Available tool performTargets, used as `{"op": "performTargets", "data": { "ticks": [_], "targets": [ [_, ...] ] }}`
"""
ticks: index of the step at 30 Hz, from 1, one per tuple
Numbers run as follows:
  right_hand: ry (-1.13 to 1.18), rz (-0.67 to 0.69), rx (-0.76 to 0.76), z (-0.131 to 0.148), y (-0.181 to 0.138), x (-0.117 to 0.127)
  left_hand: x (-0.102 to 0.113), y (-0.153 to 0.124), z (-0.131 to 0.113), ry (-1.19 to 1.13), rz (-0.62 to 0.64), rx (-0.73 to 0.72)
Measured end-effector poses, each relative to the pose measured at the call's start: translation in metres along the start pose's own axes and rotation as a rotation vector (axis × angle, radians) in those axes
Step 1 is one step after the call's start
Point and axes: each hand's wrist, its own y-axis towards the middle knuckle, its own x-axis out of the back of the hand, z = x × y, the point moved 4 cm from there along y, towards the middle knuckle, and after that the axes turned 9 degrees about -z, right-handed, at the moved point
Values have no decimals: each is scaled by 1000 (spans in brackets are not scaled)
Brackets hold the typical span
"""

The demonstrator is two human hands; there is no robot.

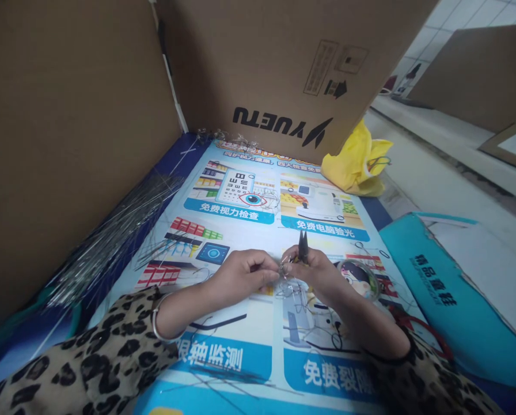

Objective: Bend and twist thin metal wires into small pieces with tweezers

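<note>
My left hand (pixel 250 275) is closed in a pinch on a small piece of twisted, silvery wire (pixel 285 270). Across from it, my right hand (pixel 316 272) is closed around a pair of dark pliers (pixel 303 248), whose pointed jaws stick up past the fingers. The right thumb and fingertip also touch the wire piece, so both hands meet at it. Most of the pliers' handles are hidden in the palm. Below the hands, thin wire loops hang or lie over the printed poster (pixel 279 323); I cannot tell which are joined to the held piece.
A bundle of straight thin wires (pixel 124 230) lies at the left. Cardboard (pixel 258 63) walls off the back and left. A roll of clear tape (pixel 361 276) is beside my right wrist. A yellow bag (pixel 353 164) and a teal shoebox (pixel 448 288) stand at the right.
</note>
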Motion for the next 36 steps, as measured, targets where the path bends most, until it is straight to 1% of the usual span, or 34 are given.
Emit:
{"op": "performTargets", "data": {
  "ticks": [3, 9, 14, 18, 21, 24, 30, 33, 36],
  "targets": [
    [-59, -10, 42, 2, 0, 0, 1, 1, 2, 26, 4, -8],
    [-70, -23, 83, 1, 1, 1, 2, 3, 1, 45, 11, -11],
    [-88, -33, 96, 2, 1, 2, 2, 4, 1, 98, 16, -72],
    [-66, -58, 100, 3, 1, 3, 3, 4, 5, 129, -11, -107],
    [-38, -84, 95, 2, 1, 3, 3, 4, 8, 102, -23, -96],
    [-24, -114, 69, -2, 2, 3, 2, 4, 10, 40, 1, -53],
    [37, -148, 35, -7, 1, -1, 2, 5, 6, -53, 18, 1],
    [-11, -147, 52, -2, -2, -2, 2, 6, 7, -120, 22, 22],
    [-138, -146, 101, 7, -4, 0, 4, 7, 11, -193, 5, 35]
  ]
}}
